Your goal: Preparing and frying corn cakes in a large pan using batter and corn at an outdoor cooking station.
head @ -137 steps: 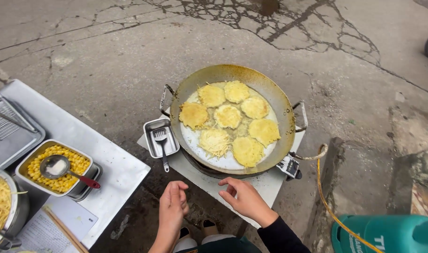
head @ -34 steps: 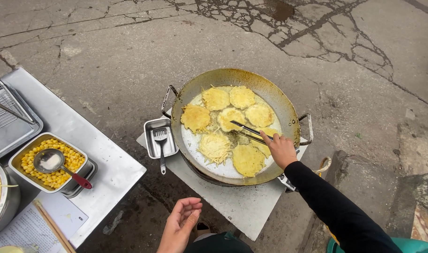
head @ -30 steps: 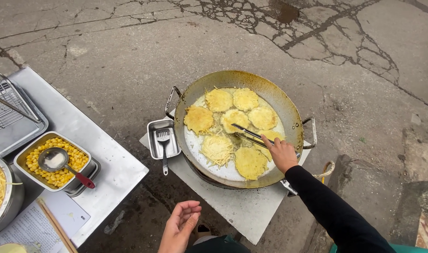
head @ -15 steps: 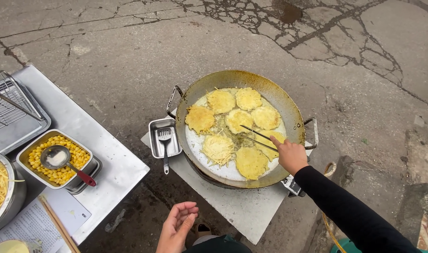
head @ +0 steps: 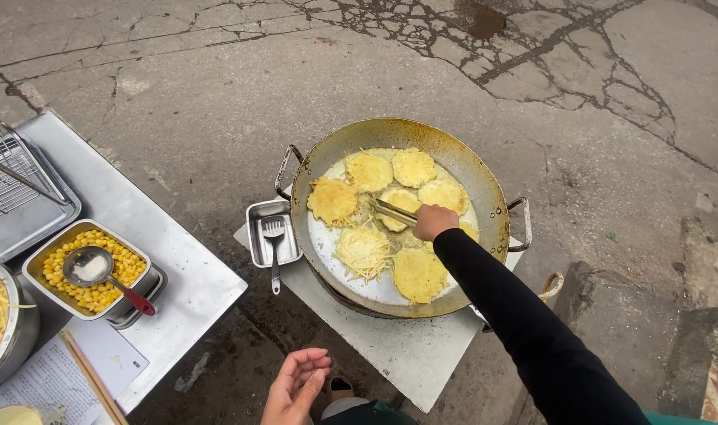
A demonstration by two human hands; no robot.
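- Seven round golden fritters lie in the wide, shallow metal frying pan point(head: 485, 189); a second ago the thin metal tongs point(head: 396, 211) reached the pan's right half, and now their tips sit at its centre fritter point(head: 399, 197).
- The right hand point(head: 434, 222), closed around the tongs, stretches over the pan's near side, black sleeve out.
- The left hand point(head: 296, 386) hangs open and empty, palm up, below the pan.

Right arm point(head: 524, 315) in long black sleeve to wrist; left hand point(head: 296, 386) bare, no sleeve visible.
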